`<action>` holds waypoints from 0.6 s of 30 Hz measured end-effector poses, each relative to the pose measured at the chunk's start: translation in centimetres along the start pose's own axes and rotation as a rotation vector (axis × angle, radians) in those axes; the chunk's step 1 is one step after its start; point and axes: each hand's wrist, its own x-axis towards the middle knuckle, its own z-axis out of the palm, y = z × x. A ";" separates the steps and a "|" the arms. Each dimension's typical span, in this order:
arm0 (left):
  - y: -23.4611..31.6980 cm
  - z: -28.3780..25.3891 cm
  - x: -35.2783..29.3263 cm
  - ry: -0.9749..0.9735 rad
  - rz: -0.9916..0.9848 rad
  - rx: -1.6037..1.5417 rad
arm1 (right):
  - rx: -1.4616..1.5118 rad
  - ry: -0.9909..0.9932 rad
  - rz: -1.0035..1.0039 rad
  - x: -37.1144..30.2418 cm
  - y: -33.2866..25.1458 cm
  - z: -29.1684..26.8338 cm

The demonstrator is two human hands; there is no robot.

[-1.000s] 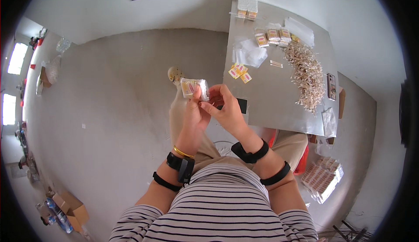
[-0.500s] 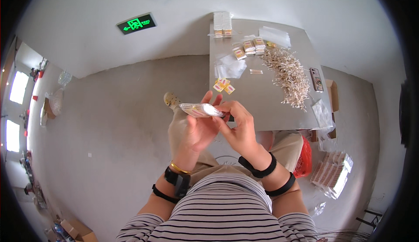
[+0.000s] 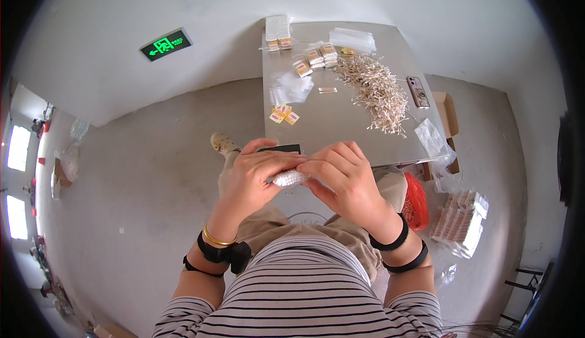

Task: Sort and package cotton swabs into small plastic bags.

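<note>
The left hand point(image 3: 248, 170) and right hand point(image 3: 341, 176) grip 1 bumpy white cotton-swab pack point(image 3: 290, 178); yellow-white paper cards point(image 3: 281, 112) show tiny red labels point(image 3: 292, 118).

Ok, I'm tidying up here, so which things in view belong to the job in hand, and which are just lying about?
Likely part of the job:
swab bundle, held between left hand and right hand
loose swabs
clear bags
yellow cards
filled packets

Probably just lying about:
phone
crumpled clear plastic
</note>
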 end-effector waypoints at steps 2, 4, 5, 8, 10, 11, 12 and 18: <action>0.2 0.4 -0.2 0.000 -0.002 -0.045 | 0.140 -0.035 0.136 -0.1 -0.5 -1.3; 0.7 0.6 0.2 0.011 0.019 -0.062 | 0.281 0.004 0.209 -0.9 -0.2 -1.9; 1.0 0.7 0.4 0.025 0.038 -0.074 | 0.426 0.042 0.278 -1.3 -0.1 -2.2; 1.2 0.9 0.7 0.032 0.042 -0.092 | 0.533 0.025 0.355 -2.2 0.3 -2.9; 1.4 1.0 0.9 0.031 0.041 -0.093 | 0.557 0.023 0.374 -2.3 0.4 -3.2; 1.5 1.0 0.9 0.030 0.040 -0.095 | 0.579 0.022 0.392 -2.3 0.4 -3.2; 1.6 1.0 1.0 0.030 0.040 -0.096 | 0.579 0.021 0.393 -2.3 0.4 -3.3; 2.3 0.7 1.4 0.040 0.097 0.005 | 0.683 -0.036 0.490 -1.9 0.5 -3.3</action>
